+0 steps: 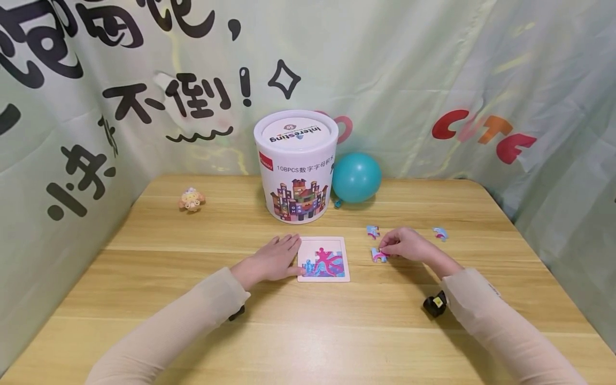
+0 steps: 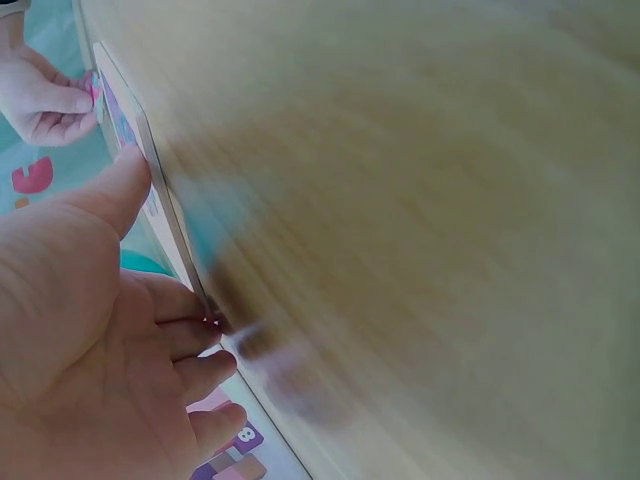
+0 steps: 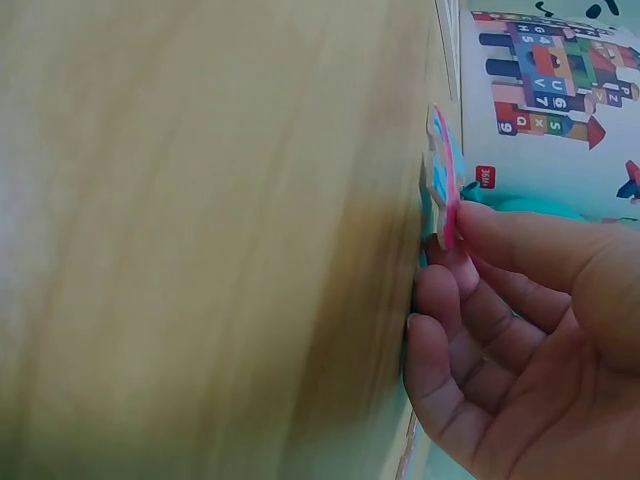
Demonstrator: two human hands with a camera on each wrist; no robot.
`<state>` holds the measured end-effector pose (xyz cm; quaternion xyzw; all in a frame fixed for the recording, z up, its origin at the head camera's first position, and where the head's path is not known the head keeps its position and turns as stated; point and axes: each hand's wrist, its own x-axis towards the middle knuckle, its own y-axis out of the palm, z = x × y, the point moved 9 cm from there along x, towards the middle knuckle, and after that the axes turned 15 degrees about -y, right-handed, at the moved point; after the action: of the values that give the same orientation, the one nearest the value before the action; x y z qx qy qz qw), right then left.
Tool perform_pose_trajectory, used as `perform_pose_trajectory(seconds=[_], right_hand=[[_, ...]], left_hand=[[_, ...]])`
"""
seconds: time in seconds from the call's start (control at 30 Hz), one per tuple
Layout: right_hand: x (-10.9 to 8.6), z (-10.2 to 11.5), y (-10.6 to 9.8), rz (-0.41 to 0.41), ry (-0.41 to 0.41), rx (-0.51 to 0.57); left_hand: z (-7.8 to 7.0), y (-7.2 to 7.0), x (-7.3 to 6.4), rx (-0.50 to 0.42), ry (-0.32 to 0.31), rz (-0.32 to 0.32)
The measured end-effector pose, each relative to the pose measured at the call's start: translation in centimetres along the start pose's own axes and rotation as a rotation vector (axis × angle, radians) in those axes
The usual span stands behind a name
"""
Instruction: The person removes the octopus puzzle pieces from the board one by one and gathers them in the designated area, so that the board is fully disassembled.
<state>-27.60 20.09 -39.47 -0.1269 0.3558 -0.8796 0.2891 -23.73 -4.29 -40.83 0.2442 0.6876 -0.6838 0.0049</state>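
Observation:
A square puzzle board (image 1: 323, 240) with a pale rim lies on the table, its lower part filled with pink and blue pieces. My left hand (image 1: 275, 259) rests along the board's left edge, fingers extended and thumb at the lower corner. To the right of the board, my right hand (image 1: 406, 245) pinches a pink and blue puzzle piece (image 1: 378, 255) between thumb and forefinger. In the right wrist view this piece (image 3: 443, 180) is seen nearly edge-on, close to the tabletop. Two loose puzzle pieces lie nearby, one piece (image 1: 372, 231) just behind and another piece (image 1: 440, 233) farther right.
Behind the board stands a large white lidded bucket (image 1: 295, 166), with a teal balloon (image 1: 357, 177) beside it. A small plush-like figure (image 1: 191, 199) sits at the table's back left. Printed cloth (image 1: 385, 80) hangs around the wooden table (image 1: 308, 337).

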Motion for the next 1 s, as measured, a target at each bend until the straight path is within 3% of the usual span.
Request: perform_pose_trajectory(seconds=[0.57, 0.8, 1.0], right_hand=[[0.0, 0.0, -0.1, -0.01, 0.007, 0.006], [1.0, 2.4, -0.1, -0.017, -0.04, -0.02], [2.7, 4.8, 1.4, 0.007, -0.108, -0.058]], left_hand=[[0.0, 0.0, 0.0, -0.004, 0.005, -0.003], [0.0, 0.1, 0.1, 0.001, 0.005, -0.014], [0.0, 0.1, 0.1, -0.004, 0.006, -0.015]])
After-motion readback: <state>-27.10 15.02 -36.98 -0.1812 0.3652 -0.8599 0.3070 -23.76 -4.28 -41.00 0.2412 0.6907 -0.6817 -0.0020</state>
